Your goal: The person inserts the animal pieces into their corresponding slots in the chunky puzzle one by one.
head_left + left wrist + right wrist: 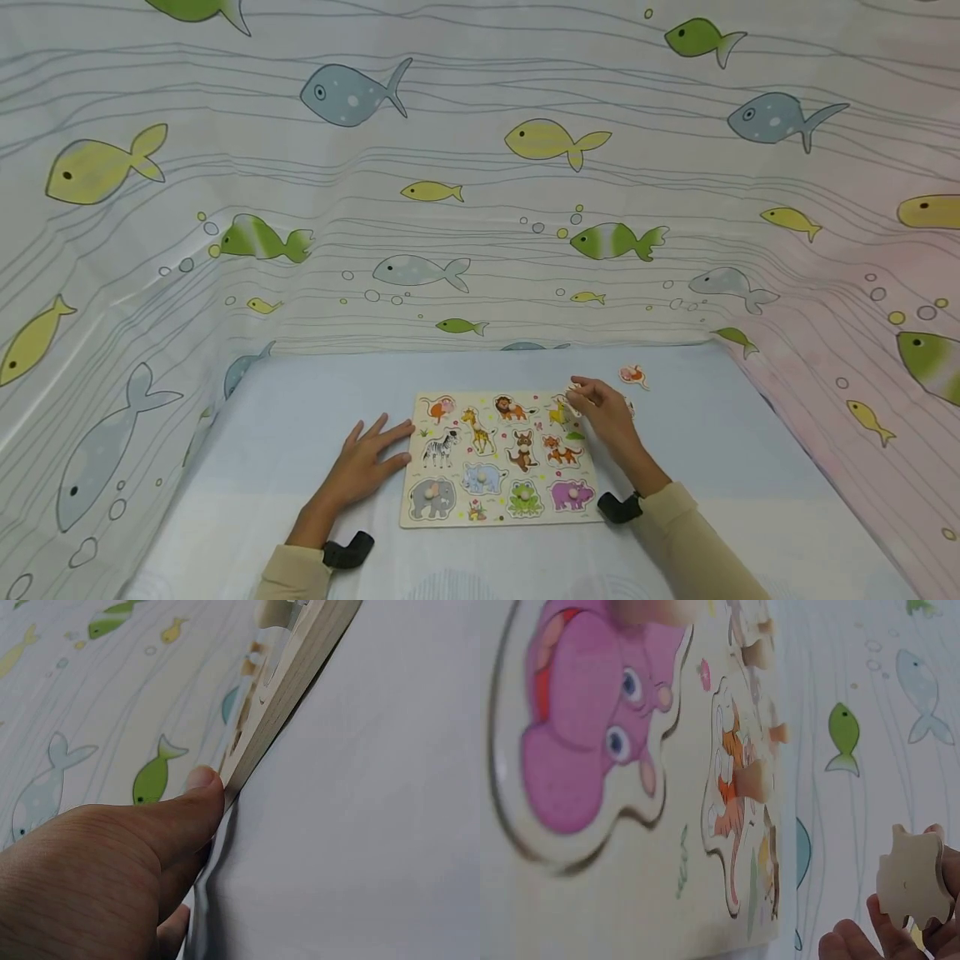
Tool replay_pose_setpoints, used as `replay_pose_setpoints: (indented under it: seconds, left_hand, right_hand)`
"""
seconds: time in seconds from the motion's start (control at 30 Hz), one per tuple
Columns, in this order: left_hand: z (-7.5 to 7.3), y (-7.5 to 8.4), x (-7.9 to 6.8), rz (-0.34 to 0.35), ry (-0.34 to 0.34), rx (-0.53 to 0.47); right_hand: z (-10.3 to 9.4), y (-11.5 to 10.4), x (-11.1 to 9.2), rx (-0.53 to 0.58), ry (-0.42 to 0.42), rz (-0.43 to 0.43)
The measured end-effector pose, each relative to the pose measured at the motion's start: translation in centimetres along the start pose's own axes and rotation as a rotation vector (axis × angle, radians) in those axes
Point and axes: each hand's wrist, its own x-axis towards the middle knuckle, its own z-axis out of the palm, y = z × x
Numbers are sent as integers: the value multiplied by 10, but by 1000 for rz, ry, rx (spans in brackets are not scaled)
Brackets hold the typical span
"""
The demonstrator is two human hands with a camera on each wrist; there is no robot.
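Observation:
A wooden animal peg puzzle board (495,425) lies on the table. My left hand (366,458) rests at its left side, fingers spread, and in the left wrist view the thumb (201,778) touches the board's edge. At the upper right corner, my right hand (606,412) pinches a wooden puzzle piece (911,877), lifted off the board. Its plain back faces the right wrist camera, so its picture is hidden. Close by on the board are a yellow animal (557,412) and a tiger (562,451). A purple hippo piece (573,495) sits lower down.
A loose red-orange piece (633,377) lies on the table beyond my right hand. Another piece shows partly behind that hand. Fish-printed cloth (420,233) forms walls at the back and sides. Black wrist mounts (348,551) stick out near both sleeves.

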Motion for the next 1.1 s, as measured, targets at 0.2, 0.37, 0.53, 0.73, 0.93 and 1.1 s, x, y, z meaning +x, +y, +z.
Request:
replay_pose_setpoints:
  seconds: [0.2, 0.37, 0.53, 0.73, 0.93, 1.1]
  left_hand:
    - [1, -2, 0, -2, -5, -3]
    - [2, 0, 0, 15, 15, 3]
    - [0, 2, 0, 14, 29, 6]
    - [0, -1, 0, -1, -2, 3]
    - [1, -3, 1, -4, -5, 5]
    - [0, -2, 1, -13, -8, -5]
  right_hand:
    - [11, 1, 2, 25, -43, 8]
    - [17, 6, 3, -20, -32, -3]
    - [22, 12, 6, -16, -21, -5]
    - [27, 24, 8, -35, -17, -12]
    - [29, 31, 6, -9, -13, -48]
    - [32, 35, 3, 0, 19, -92]
